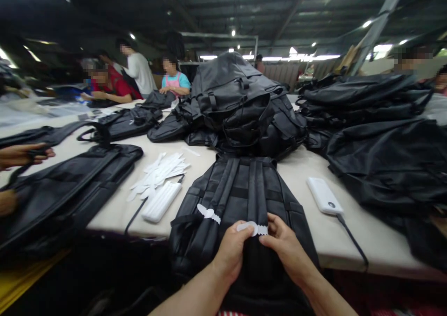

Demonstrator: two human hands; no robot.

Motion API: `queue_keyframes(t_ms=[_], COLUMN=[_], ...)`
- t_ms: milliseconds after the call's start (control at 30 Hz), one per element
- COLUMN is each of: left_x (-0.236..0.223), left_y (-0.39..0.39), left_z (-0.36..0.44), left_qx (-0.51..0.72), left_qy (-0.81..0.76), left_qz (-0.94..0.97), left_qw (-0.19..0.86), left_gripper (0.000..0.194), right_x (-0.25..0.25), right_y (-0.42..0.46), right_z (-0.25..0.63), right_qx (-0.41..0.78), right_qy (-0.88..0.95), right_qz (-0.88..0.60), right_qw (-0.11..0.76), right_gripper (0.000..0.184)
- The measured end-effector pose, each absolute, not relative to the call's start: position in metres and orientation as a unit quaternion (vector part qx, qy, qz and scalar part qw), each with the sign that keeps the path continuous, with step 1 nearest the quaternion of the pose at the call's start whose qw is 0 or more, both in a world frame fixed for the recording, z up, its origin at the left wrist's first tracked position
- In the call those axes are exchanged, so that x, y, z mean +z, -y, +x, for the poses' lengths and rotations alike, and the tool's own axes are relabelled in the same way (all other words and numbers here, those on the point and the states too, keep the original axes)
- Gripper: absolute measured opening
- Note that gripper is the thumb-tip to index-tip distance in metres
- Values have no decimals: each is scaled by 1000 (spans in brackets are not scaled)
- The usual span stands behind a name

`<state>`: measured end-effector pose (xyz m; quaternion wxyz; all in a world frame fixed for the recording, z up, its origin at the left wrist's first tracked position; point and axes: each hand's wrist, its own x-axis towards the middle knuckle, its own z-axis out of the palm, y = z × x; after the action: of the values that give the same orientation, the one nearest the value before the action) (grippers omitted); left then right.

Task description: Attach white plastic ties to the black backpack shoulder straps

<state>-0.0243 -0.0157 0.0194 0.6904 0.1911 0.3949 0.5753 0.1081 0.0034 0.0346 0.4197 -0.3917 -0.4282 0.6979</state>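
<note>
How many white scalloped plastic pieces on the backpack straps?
2. One white plastic piece lies across the shoulder strap at image left; the other piece is held between the left hand and right hand over the second strap. More may be hidden.

Big factory-type hall, with a dark ribbed ceiling [223, 3] on steel beams [289, 17] and a chunky diagonal column [379, 24] off right. Strip lights [300, 57] glow past a pale slatted partition [281, 71], and a long cream tabletop [366, 246] runs across.

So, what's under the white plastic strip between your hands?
A black backpack lies beneath the strip. The left hand and right hand cover the area around it, so what's directly underneath can't be seen.
</note>
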Motion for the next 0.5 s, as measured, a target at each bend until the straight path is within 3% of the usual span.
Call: queue_keyframes(t_ms=[200,500], left_x=[20,13], left_y=[19,17], left_z=[-22,-12], left_qx=[568,567], left_qy=[-398,-561], left_qz=[180,320], left_qw=[698,512], left_gripper=[19,11], right_x=[25,28], right_y=[0,6], right_z=[112,103], right_qx=[700,597], right_qy=[413,462], right_qz=[-413,-504], right_qw=[411,419], right_gripper=[61,57])
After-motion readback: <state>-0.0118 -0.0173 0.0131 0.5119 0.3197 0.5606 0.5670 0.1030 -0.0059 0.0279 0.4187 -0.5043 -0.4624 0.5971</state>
